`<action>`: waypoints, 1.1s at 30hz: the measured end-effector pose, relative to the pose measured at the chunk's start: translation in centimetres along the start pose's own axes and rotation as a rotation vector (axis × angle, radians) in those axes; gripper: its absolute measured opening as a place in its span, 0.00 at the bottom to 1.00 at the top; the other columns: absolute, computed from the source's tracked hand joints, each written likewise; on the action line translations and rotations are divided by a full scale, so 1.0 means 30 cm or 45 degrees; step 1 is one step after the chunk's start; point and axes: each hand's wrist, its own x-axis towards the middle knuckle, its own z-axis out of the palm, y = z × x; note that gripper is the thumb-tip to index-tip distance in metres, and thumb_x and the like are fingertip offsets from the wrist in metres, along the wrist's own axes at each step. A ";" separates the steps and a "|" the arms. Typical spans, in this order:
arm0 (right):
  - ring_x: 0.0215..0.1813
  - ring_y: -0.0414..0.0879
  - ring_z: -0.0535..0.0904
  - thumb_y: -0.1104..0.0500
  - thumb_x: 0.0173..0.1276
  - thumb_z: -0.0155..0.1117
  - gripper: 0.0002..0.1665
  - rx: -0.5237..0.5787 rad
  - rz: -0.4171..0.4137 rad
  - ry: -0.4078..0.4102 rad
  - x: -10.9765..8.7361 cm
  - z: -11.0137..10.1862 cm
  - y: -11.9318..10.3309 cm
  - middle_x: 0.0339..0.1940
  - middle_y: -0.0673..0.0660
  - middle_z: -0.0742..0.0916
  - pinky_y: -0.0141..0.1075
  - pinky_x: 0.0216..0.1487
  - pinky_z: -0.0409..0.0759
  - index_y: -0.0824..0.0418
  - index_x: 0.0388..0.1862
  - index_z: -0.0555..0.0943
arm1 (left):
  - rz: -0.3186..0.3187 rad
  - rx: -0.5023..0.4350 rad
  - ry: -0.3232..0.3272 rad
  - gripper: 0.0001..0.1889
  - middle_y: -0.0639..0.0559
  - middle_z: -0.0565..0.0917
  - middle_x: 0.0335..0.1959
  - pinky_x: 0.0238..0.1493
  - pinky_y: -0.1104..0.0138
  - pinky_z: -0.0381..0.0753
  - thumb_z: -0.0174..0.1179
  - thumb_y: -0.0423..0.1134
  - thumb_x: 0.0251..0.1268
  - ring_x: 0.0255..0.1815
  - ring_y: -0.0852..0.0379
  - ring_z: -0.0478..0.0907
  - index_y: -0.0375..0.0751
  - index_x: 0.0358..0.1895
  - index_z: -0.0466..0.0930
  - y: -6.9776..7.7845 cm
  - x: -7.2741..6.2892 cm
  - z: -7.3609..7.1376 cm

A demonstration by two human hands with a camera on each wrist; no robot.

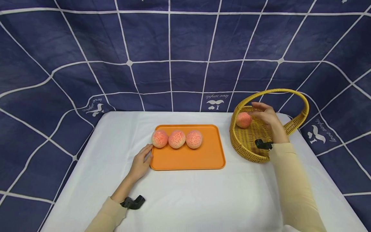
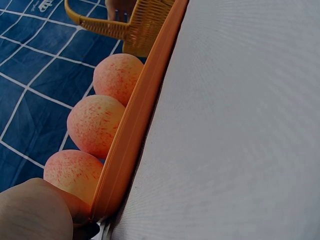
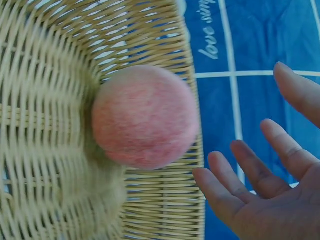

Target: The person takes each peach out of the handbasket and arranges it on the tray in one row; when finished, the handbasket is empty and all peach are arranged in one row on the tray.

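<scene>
My left hand [image 1: 141, 163] rests against the left side of an orange tray [image 1: 188, 161], its fingers lying along the rim. On the tray three pink and yellow peaches stand in a row: the left peach [image 1: 159, 139] closest to that hand, the middle peach [image 1: 177, 139], then the right peach [image 1: 194, 139]. A fourth peach [image 3: 146, 117] sits in a wicker basket [image 1: 246, 151], against its wall. Over the basket, under its handle, my right hand [image 1: 268, 119] is spread with nothing in it. In the right wrist view its fingers [image 3: 222, 185] are apart from the peach.
The basket's tall arched handle [image 1: 272, 91] rises above the right forearm. A white cloth [image 1: 203, 199] covers the table, and a dark blue curtain with white lines [image 1: 188, 42] hangs behind it. Each wrist wears a black band.
</scene>
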 end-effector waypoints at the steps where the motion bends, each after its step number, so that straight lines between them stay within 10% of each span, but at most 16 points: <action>1: 0.43 0.27 0.76 0.63 0.64 0.68 0.32 -0.017 0.009 -0.002 0.006 0.003 0.008 0.56 0.47 0.78 0.19 0.42 0.78 0.57 0.67 0.71 | 0.006 0.003 0.004 0.24 0.30 0.68 0.70 0.75 0.44 0.58 0.52 0.27 0.69 0.74 0.35 0.59 0.23 0.67 0.66 0.000 0.000 0.000; 6: 0.44 0.26 0.72 0.62 0.66 0.66 0.42 -0.150 0.089 -0.035 0.029 0.016 0.050 0.74 0.65 0.66 0.23 0.47 0.76 0.64 0.76 0.60 | 0.010 0.005 0.011 0.24 0.31 0.68 0.69 0.75 0.45 0.59 0.52 0.27 0.69 0.74 0.35 0.60 0.24 0.67 0.66 -0.003 0.001 0.000; 15: 0.45 0.32 0.70 0.65 0.66 0.63 0.45 -0.215 0.176 -0.067 0.067 0.037 0.099 0.76 0.69 0.63 0.32 0.52 0.77 0.63 0.78 0.54 | -0.001 0.002 0.000 0.24 0.32 0.67 0.71 0.75 0.44 0.58 0.51 0.27 0.71 0.75 0.36 0.59 0.26 0.68 0.65 -0.008 0.003 0.003; 25: 0.40 0.30 0.78 0.68 0.62 0.67 0.46 -0.042 0.190 -0.108 0.074 0.043 0.152 0.48 0.46 0.76 0.25 0.42 0.81 0.69 0.76 0.56 | 0.009 0.003 0.012 0.24 0.31 0.67 0.70 0.75 0.44 0.59 0.51 0.26 0.70 0.74 0.35 0.60 0.25 0.68 0.65 -0.007 -0.006 0.004; 33: 0.35 0.27 0.77 0.67 0.63 0.66 0.47 -0.085 0.220 -0.139 0.074 0.049 0.150 0.52 0.53 0.76 0.28 0.44 0.83 0.67 0.77 0.54 | 0.003 0.000 0.009 0.24 0.32 0.67 0.70 0.75 0.44 0.58 0.51 0.26 0.70 0.75 0.36 0.59 0.25 0.68 0.65 -0.005 -0.003 0.005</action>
